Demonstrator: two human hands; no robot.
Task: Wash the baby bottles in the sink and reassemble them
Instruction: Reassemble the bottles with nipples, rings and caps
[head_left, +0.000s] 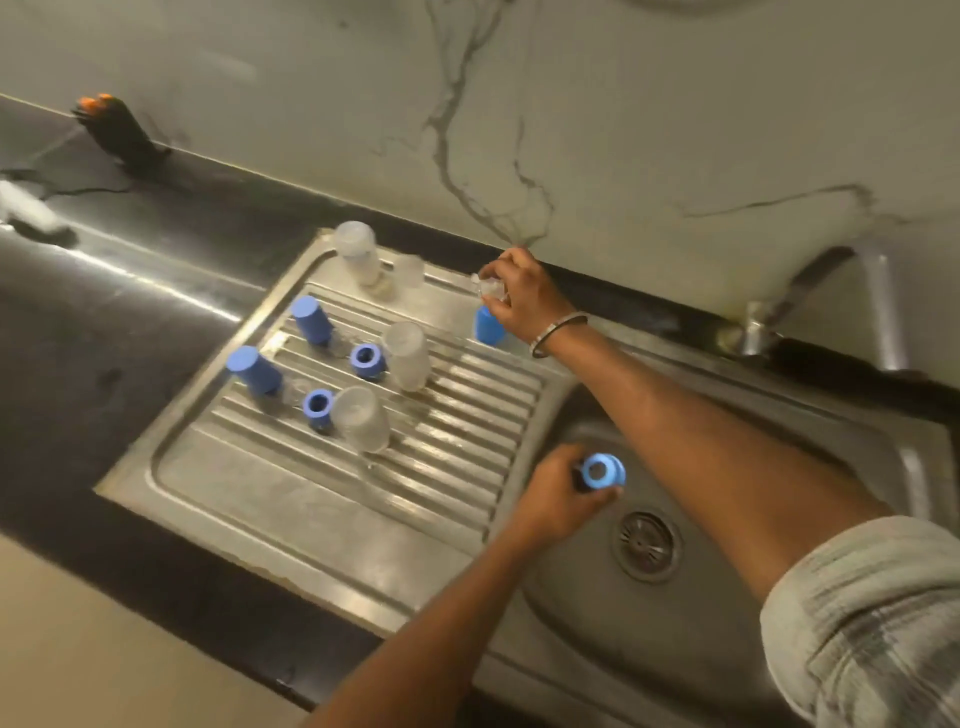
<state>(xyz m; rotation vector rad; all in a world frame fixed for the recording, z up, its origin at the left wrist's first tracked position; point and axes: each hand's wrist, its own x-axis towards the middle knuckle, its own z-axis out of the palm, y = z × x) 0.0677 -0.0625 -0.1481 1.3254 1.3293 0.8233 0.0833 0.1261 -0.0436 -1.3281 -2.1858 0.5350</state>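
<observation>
While bottle parts dry on the ribbed drainboard, both hands hold pieces.

Head view: the left hand curls round a blue collar ring above the sink basin; the right hand pinches a clear teat just above a blue cap. Three clear bottles stand inverted, seemingly empty. No writing is legible.

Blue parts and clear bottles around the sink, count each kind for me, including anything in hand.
Blue caps: 3
Blue rings: 3, one in the left hand
Clear bottles: 3
Total: 9
</observation>
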